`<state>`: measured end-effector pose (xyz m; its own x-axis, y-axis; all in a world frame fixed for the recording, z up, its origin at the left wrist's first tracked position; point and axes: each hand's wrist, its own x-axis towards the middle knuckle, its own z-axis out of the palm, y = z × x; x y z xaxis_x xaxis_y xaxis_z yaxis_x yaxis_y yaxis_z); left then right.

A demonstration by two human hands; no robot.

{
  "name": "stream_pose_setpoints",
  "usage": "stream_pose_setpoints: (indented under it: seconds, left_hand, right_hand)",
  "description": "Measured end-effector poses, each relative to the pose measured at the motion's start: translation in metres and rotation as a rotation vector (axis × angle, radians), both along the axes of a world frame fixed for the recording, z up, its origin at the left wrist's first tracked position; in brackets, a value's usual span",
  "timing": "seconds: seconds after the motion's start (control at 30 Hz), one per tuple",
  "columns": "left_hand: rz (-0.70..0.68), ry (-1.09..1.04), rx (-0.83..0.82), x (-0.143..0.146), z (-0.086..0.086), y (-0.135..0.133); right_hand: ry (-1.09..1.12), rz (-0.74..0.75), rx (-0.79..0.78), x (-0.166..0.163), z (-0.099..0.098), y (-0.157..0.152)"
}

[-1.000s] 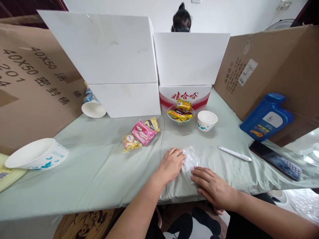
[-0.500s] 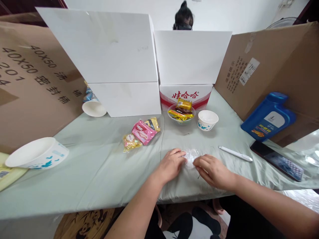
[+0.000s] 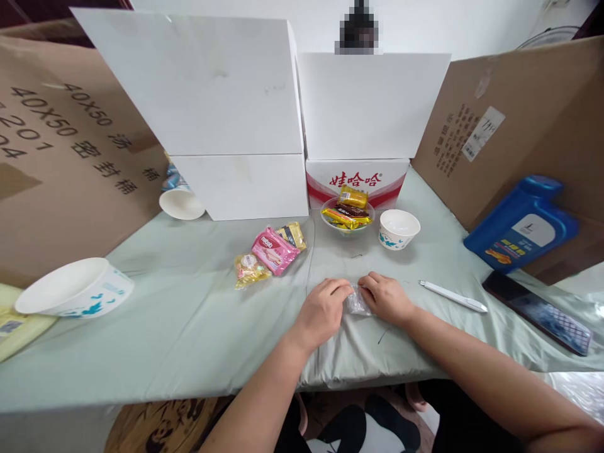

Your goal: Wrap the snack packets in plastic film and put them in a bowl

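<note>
A small crumpled piece of clear plastic (image 3: pixel 358 304) lies on the cloth between my two hands, partly covered by the fingers. My left hand (image 3: pixel 324 311) is closed at its left edge, fingertips pressed on the plastic. From the other side, my right hand (image 3: pixel 385 298) pinches the plastic's upper right edge with curled fingers. Whether anything is inside the plastic cannot be made out. Beyond my left hand lie a pink wafer packet (image 3: pixel 274 250), a gold-wrapped snack (image 3: pixel 251 270) and a yellow packet (image 3: pixel 291 235).
At the back stand a clear bowl of wrapped snacks (image 3: pixel 348 228) and a paper bowl (image 3: pixel 399 230). To the right lie a white pen (image 3: pixel 453 297), a phone (image 3: pixel 538 312) and a blue bottle (image 3: pixel 519 225). A larger paper bowl (image 3: pixel 106 290) is at left; boxes (image 3: pixel 236 189) wall the back.
My right hand has shifted up and left, closer to my left hand. The clear plastic now looks smaller and more covered. The view has moved slightly.
</note>
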<state>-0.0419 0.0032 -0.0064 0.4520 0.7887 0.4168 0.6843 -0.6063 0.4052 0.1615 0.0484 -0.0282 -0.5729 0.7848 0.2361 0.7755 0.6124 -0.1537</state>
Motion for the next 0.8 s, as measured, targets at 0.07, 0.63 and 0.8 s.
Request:
stream_pose_setpoints:
  seconds: [0.07,0.63,0.8]
  left_hand:
    - [-0.024,0.046,-0.005,0.002,0.001,-0.002]
    - [0.197,0.183,-0.151,-0.008,0.005,0.006]
    - [0.444,0.129,-0.019,-0.036,0.018,0.011]
  right_hand:
    - [0.055,0.016,0.001,0.002,0.000,0.001]
    - [0.221,0.483,-0.139,0.002,0.011,0.002]
    - [0.188,0.475,-0.098,0.002,0.008,0.001]
